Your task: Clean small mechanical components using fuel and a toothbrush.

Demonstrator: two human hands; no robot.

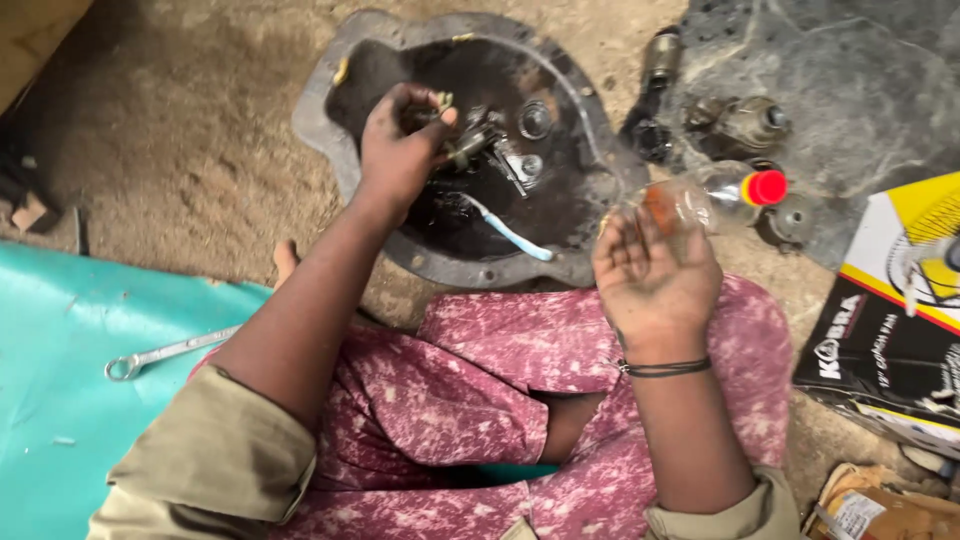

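A dark, greasy metal pan (pixel 340 140) lies on the dirt floor in front of my knees. My left hand (pixel 398 145) reaches into it and is closed on a small metal part (pixel 468 148). Loose bolts and a round washer (pixel 535 120) lie in the pan, along with a toothbrush (pixel 510 232) with a pale blue handle. Just off the pan's right rim, my right hand (pixel 655 280) is palm up, cupping a clear plastic bottle (pixel 705 198) with a red cap (pixel 767 187). The bottle lies on its side.
A silver wrench (pixel 165 353) rests on a teal mat (pixel 60 380) at the left. Greasy metal parts (pixel 745 122) sit on a grey sheet at the upper right. A black, yellow and white cardboard box (pixel 890 340) lies at the right edge.
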